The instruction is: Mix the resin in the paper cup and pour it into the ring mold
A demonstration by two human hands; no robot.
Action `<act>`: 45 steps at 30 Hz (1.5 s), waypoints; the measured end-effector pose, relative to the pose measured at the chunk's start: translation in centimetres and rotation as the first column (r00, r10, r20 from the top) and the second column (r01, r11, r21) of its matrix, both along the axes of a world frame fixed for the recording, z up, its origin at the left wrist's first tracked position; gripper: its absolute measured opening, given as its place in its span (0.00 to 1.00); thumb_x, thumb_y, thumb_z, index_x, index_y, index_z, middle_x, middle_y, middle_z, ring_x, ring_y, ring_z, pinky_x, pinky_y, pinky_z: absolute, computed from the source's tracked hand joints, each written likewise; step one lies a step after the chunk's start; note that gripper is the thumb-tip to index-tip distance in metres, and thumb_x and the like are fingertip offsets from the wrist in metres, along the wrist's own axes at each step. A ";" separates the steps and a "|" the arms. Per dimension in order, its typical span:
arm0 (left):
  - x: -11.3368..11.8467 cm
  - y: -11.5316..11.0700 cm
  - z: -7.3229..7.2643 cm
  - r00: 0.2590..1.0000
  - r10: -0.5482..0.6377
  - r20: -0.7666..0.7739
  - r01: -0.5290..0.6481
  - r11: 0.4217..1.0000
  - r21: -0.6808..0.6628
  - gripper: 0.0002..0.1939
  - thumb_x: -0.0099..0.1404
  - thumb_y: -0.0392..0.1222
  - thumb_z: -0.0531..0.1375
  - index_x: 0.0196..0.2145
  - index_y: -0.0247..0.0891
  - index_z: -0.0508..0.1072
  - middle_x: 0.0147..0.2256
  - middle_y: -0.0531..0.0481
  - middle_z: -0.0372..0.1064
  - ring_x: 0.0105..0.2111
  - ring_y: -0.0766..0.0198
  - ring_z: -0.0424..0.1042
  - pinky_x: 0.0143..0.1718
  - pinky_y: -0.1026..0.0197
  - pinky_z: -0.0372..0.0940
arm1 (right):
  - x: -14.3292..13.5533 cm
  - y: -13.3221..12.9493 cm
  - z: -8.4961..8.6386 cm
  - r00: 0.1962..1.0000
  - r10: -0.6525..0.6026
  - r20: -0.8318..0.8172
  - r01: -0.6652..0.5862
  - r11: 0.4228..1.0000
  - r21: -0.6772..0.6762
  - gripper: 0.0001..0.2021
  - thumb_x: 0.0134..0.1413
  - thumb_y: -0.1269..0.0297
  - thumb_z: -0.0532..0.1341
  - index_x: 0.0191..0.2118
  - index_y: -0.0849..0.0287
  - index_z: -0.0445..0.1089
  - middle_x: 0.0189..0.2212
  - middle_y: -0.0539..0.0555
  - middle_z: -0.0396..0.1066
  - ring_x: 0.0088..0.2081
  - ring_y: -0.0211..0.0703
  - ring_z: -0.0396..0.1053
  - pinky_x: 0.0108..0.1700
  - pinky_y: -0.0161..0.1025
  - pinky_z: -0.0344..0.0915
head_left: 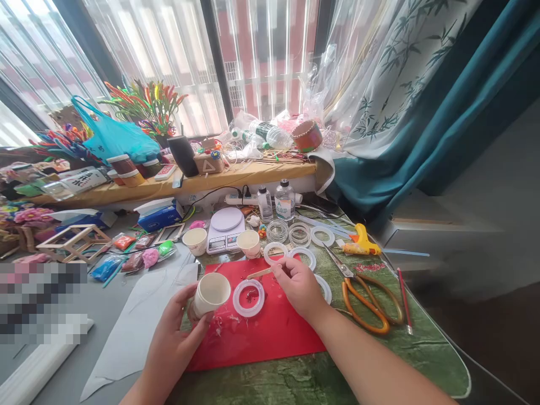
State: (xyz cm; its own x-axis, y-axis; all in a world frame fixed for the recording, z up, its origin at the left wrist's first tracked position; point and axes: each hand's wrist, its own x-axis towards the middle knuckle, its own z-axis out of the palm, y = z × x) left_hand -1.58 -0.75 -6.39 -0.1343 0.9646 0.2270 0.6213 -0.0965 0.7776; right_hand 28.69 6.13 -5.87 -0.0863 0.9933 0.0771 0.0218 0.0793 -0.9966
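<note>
My left hand [181, 326] is wrapped round a paper cup [213, 292], tilted a little so that I see into its pale inside. Between the thumb and fingers of my right hand [297, 281] is a wooden stick [261, 273], pointing left toward the cup. Below the stick a translucent ring mould [237, 306] lies on a red sheet [270, 340], with small dark bits visible within its hole. Further ring moulds, one of them white [276, 248], lie behind and beside my right hand, which partly covers some. Two more paper cups [194, 242] stand beyond the red sheet.
A kitchen scale [226, 228] and two clear bottles [284, 202] stand at the back. On the right lie large scissors [367, 301], a yellow glue gun [361, 242] and a red pencil [405, 301]. Bagged coloured clay [151, 257] and a white sheet [135, 320] are left.
</note>
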 end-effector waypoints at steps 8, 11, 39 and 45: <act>0.9 3.1 1.7 0.998 -0.050 0.034 0.045 0.992 0.120 0.34 0.68 0.56 0.67 0.66 0.46 0.63 0.61 0.37 0.72 0.62 0.40 0.72 0.62 0.37 0.69 | 0.1 0.0 -0.2 0.999 -0.049 -0.013 0.049 0.999 0.000 0.17 0.66 0.49 0.60 0.32 0.57 0.70 0.23 0.46 0.59 0.26 0.40 0.56 0.31 0.38 0.53; 0.4 4.2 1.6 0.990 -0.071 -0.125 0.093 0.979 0.181 0.35 0.67 0.53 0.68 0.66 0.45 0.63 0.60 0.36 0.71 0.62 0.39 0.72 0.62 0.36 0.69 | 0.0 0.0 -0.4 0.998 -0.051 -0.020 0.051 0.999 0.003 0.18 0.66 0.48 0.60 0.32 0.57 0.69 0.23 0.46 0.58 0.26 0.40 0.55 0.30 0.38 0.53; 1.4 6.6 -0.3 0.988 -0.113 0.101 0.106 0.991 0.076 0.29 0.70 0.51 0.64 0.64 0.44 0.62 0.60 0.38 0.70 0.61 0.42 0.73 0.64 0.37 0.67 | -0.2 0.7 0.1 0.951 -0.008 0.310 0.033 0.997 -0.075 0.14 0.65 0.54 0.59 0.33 0.57 0.74 0.25 0.49 0.68 0.28 0.43 0.64 0.31 0.38 0.57; 1.1 6.9 -0.4 0.987 -0.144 0.069 0.141 0.989 0.049 0.31 0.70 0.52 0.65 0.65 0.44 0.61 0.61 0.36 0.69 0.62 0.42 0.72 0.64 0.37 0.67 | -0.6 0.6 0.2 0.962 0.019 0.273 -0.002 0.998 -0.064 0.13 0.65 0.55 0.60 0.35 0.57 0.77 0.26 0.50 0.71 0.29 0.44 0.66 0.32 0.39 0.59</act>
State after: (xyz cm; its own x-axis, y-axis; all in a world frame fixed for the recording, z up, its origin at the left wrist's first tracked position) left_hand -0.51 6.20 -6.79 -0.0140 0.9645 0.2638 0.5411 -0.2146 0.8131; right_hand 28.13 6.75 -5.70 -0.1057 0.9943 -0.0133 0.2934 0.0184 -0.9558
